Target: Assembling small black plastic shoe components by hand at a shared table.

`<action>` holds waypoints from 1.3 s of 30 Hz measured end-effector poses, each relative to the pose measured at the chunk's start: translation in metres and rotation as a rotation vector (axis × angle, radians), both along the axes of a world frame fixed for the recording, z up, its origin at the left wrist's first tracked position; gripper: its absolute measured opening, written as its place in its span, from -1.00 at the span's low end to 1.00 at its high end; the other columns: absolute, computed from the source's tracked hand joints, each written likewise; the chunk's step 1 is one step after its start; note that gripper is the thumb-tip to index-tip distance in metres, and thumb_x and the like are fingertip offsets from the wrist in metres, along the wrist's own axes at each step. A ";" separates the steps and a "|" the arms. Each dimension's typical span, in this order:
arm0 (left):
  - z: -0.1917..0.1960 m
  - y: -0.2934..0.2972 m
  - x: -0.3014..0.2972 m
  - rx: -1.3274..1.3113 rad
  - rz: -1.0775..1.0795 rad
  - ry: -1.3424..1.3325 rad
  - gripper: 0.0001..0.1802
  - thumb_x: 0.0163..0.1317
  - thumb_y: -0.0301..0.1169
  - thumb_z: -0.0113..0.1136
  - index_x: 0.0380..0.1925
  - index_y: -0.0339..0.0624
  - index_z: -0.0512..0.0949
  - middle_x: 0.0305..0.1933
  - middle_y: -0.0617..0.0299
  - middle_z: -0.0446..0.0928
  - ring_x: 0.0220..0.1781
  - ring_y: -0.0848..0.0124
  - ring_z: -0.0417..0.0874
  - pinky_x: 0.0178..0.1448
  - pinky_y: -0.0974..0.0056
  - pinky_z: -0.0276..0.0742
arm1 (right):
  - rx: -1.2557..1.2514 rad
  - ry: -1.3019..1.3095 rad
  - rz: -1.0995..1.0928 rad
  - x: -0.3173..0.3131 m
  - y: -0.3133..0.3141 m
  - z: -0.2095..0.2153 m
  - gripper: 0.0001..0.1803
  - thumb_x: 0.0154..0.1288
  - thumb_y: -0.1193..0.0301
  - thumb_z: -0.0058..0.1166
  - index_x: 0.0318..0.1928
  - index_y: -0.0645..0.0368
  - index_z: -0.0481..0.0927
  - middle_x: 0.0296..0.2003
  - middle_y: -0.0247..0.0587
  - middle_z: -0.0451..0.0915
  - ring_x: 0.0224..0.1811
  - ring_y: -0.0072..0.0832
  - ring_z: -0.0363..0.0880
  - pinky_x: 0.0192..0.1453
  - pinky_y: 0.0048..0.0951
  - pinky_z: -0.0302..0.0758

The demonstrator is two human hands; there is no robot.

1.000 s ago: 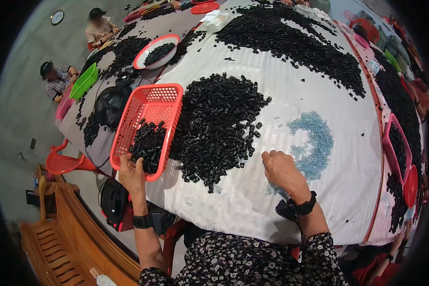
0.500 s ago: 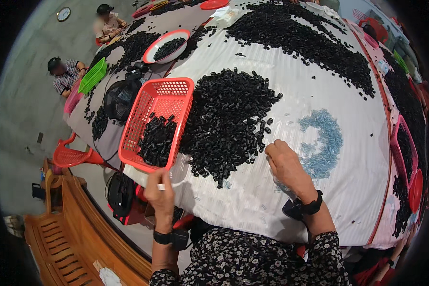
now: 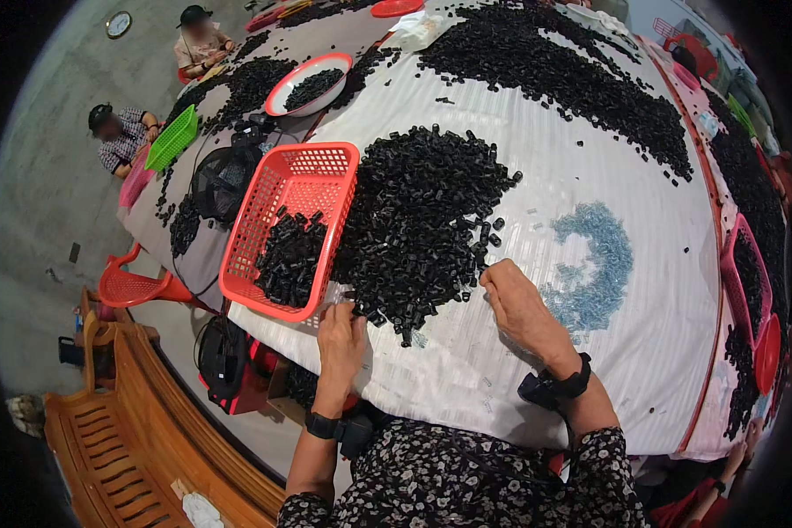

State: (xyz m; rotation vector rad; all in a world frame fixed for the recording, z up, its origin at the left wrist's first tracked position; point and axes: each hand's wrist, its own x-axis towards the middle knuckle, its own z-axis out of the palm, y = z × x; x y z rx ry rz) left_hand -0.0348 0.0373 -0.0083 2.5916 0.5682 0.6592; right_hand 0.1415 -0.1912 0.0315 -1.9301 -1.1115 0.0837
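Note:
A heap of small black plastic pieces (image 3: 418,220) lies on the white cloth in front of me. My left hand (image 3: 340,345) is at the heap's near left edge, beside a red perforated basket (image 3: 352,189) partly filled with the same pieces. Its fingertips are drawn together among the black pieces; what they grip is too small to make out. My right hand (image 3: 524,308) rests over the cloth at the heap's right edge, fingers curled in a pinch whose content is hidden. Beyond it, small clear bluish pieces (image 3: 609,251) lie in a curved pile.
A larger spread of black pieces (image 3: 537,57) covers the table's far side. A red-rimmed bowl (image 3: 282,110), a black fan (image 3: 220,185) and a green basket (image 3: 172,139) stand to the left. Pink basket (image 3: 748,273) at right; wooden bench (image 3: 123,431) at lower left. Two people sit far left.
My left hand has moved right, from the basket's near rim to the heap's edge. My right hand has shifted slightly left, closer to the black pieces.

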 end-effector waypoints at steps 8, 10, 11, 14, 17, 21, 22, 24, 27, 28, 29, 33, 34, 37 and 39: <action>0.001 0.003 0.002 -0.106 0.026 0.018 -0.75 0.00 -0.57 0.25 -0.31 -0.32 0.42 -0.40 -0.05 0.46 -0.37 -0.03 0.50 -0.29 0.02 0.41 | -0.070 0.144 0.014 -0.006 0.002 0.011 -0.83 0.27 0.45 0.01 -0.37 0.26 0.32 -0.44 -0.08 0.36 -0.41 -0.20 0.38 -0.29 -0.25 0.34; 0.001 0.000 0.002 -0.052 0.009 0.032 -0.77 -0.01 -0.57 0.24 -0.33 -0.31 0.42 -0.39 -0.04 0.45 -0.35 -0.03 0.49 -0.27 0.02 0.41 | -0.066 0.143 0.009 -0.006 0.003 0.010 -0.82 0.26 0.45 0.02 -0.38 0.25 0.32 -0.45 -0.09 0.36 -0.42 -0.22 0.38 -0.30 -0.26 0.34; 0.004 -0.002 0.002 0.029 -0.042 0.038 -0.78 -0.03 -0.60 0.24 -0.37 -0.30 0.42 -0.40 -0.01 0.42 -0.36 0.01 0.47 -0.27 0.05 0.38 | -0.059 0.143 0.008 -0.006 0.003 0.009 -0.82 0.25 0.45 0.03 -0.39 0.25 0.33 -0.46 -0.10 0.37 -0.43 -0.23 0.38 -0.32 -0.27 0.34; 0.007 -0.007 0.004 0.130 -0.123 0.036 -0.79 -0.06 -0.64 0.23 -0.40 -0.30 0.41 -0.42 0.03 0.40 -0.36 0.05 0.43 -0.25 0.07 0.35 | -0.061 0.141 0.021 -0.008 0.004 0.010 -0.82 0.24 0.46 0.04 -0.39 0.25 0.33 -0.46 -0.10 0.36 -0.42 -0.23 0.38 -0.32 -0.26 0.34; 0.003 -0.006 0.005 0.117 -0.146 0.024 -0.77 -0.06 -0.63 0.24 -0.38 -0.30 0.42 -0.41 0.03 0.40 -0.34 0.05 0.43 -0.24 0.07 0.35 | -0.052 0.130 0.038 -0.008 0.004 0.009 -0.82 0.24 0.46 0.04 -0.39 0.25 0.33 -0.46 -0.10 0.36 -0.43 -0.23 0.39 -0.33 -0.26 0.34; 0.004 -0.007 0.005 0.000 -0.122 0.079 -0.71 -0.01 -0.57 0.26 -0.25 -0.33 0.44 -0.33 -0.04 0.42 -0.24 0.02 0.45 -0.15 0.05 0.38 | -0.035 0.172 0.010 -0.009 0.004 0.011 -0.83 0.26 0.46 0.02 -0.38 0.25 0.33 -0.46 -0.11 0.37 -0.43 -0.22 0.39 -0.32 -0.27 0.35; 0.004 -0.007 0.006 -0.001 -0.122 0.080 -0.71 -0.01 -0.57 0.26 -0.25 -0.33 0.44 -0.33 -0.04 0.42 -0.24 0.02 0.45 -0.15 0.05 0.38 | -0.039 0.158 0.003 -0.009 0.004 0.011 -0.84 0.26 0.46 0.02 -0.37 0.25 0.33 -0.46 -0.11 0.37 -0.43 -0.22 0.40 -0.32 -0.27 0.35; 0.003 -0.010 0.010 0.006 -0.076 0.059 -0.70 0.01 -0.54 0.27 -0.21 -0.30 0.47 -0.35 -0.03 0.43 -0.26 0.04 0.46 -0.16 0.07 0.39 | -0.045 0.144 -0.004 -0.009 0.005 0.011 -0.84 0.26 0.46 0.01 -0.37 0.25 0.33 -0.46 -0.11 0.37 -0.43 -0.22 0.40 -0.32 -0.27 0.36; 0.001 -0.008 0.016 0.085 -0.093 0.032 -0.75 0.03 -0.52 0.27 -0.27 -0.25 0.48 -0.39 0.00 0.43 -0.31 0.06 0.47 -0.22 0.08 0.40 | -0.053 0.152 0.016 -0.010 0.005 0.010 -0.85 0.27 0.47 -0.01 -0.36 0.25 0.33 -0.46 -0.11 0.37 -0.42 -0.22 0.40 -0.32 -0.27 0.36; 0.000 -0.007 0.017 0.085 -0.093 0.032 -0.75 0.03 -0.52 0.27 -0.27 -0.25 0.48 -0.39 0.00 0.43 -0.31 0.06 0.47 -0.22 0.08 0.40 | -0.068 0.150 0.029 -0.009 0.004 0.010 -0.86 0.27 0.48 -0.01 -0.36 0.26 0.33 -0.45 -0.11 0.37 -0.41 -0.22 0.40 -0.31 -0.27 0.37; -0.001 -0.006 0.019 0.101 -0.094 0.028 -0.78 0.03 -0.52 0.26 -0.29 -0.24 0.48 -0.41 0.01 0.42 -0.33 0.06 0.47 -0.24 0.08 0.40 | -0.083 0.147 0.042 -0.009 0.004 0.010 -0.87 0.28 0.49 -0.02 -0.35 0.26 0.33 -0.44 -0.10 0.37 -0.40 -0.22 0.40 -0.30 -0.27 0.37; -0.004 -0.004 0.019 0.115 -0.104 0.020 -0.83 0.04 -0.52 0.25 -0.36 -0.23 0.48 -0.44 0.03 0.41 -0.35 0.07 0.47 -0.26 0.08 0.39 | -0.055 0.145 0.028 -0.008 0.005 0.008 -0.90 0.27 0.51 -0.04 -0.33 0.27 0.34 -0.43 -0.08 0.37 -0.38 -0.20 0.41 -0.28 -0.27 0.38; -0.004 -0.004 0.019 0.114 -0.104 0.021 -0.83 0.04 -0.52 0.25 -0.36 -0.23 0.48 -0.44 0.03 0.41 -0.35 0.07 0.47 -0.26 0.08 0.39 | -0.029 0.120 0.024 -0.008 0.005 0.006 -0.92 0.27 0.53 -0.06 -0.31 0.27 0.34 -0.42 -0.07 0.37 -0.37 -0.20 0.41 -0.26 -0.27 0.38; 0.001 -0.007 0.020 0.132 -0.097 0.027 -0.85 0.03 -0.53 0.24 -0.38 -0.22 0.48 -0.45 0.04 0.40 -0.35 0.07 0.46 -0.27 0.08 0.38 | 0.009 0.072 0.018 -0.006 0.005 0.001 -0.94 0.26 0.57 -0.08 -0.29 0.29 0.35 -0.40 -0.06 0.37 -0.35 -0.19 0.41 -0.23 -0.27 0.38; 0.004 -0.009 0.020 0.144 -0.105 -0.065 -0.84 0.04 -0.53 0.23 -0.34 -0.24 0.50 -0.46 0.03 0.42 -0.39 0.08 0.48 -0.30 0.11 0.39 | 0.022 0.048 0.018 -0.006 0.005 0.001 -0.94 0.25 0.58 -0.09 -0.27 0.29 0.35 -0.40 -0.05 0.37 -0.34 -0.19 0.41 -0.22 -0.27 0.38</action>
